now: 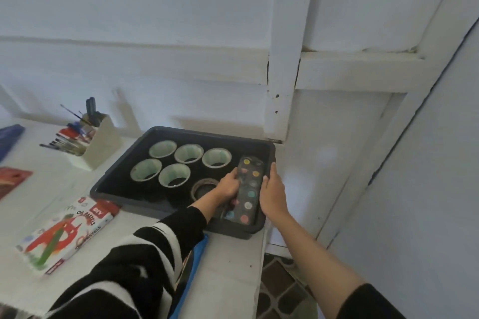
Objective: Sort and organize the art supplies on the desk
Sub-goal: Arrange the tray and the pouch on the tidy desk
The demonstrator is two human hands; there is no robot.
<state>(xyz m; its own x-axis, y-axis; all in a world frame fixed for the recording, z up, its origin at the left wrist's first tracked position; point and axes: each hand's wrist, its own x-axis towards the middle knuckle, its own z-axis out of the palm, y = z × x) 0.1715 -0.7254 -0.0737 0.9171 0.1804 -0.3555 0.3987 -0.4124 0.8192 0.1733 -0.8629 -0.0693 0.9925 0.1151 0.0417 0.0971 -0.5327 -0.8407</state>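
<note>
Dark grey tray (207,134) stands on the white desk (228,280), taken as reference. Paint palette (249,189), long and black with round colour pans, lies inside the tray at its right end, lengthwise along the right wall. Left hand (229,186) grips the palette's left edge, fingers curled over it. Right hand (272,194) holds the palette's right edge, thumb on the top face, fingers running along the side next to the tray wall. Five white paper cups (189,153) sit in two rows in the tray's left and middle part; a tape roll (204,190) lies between cups and palette. Left of the tray: cream brush holder (99,142) near the far corner, oil pastels box (67,233) near the front corner
</note>
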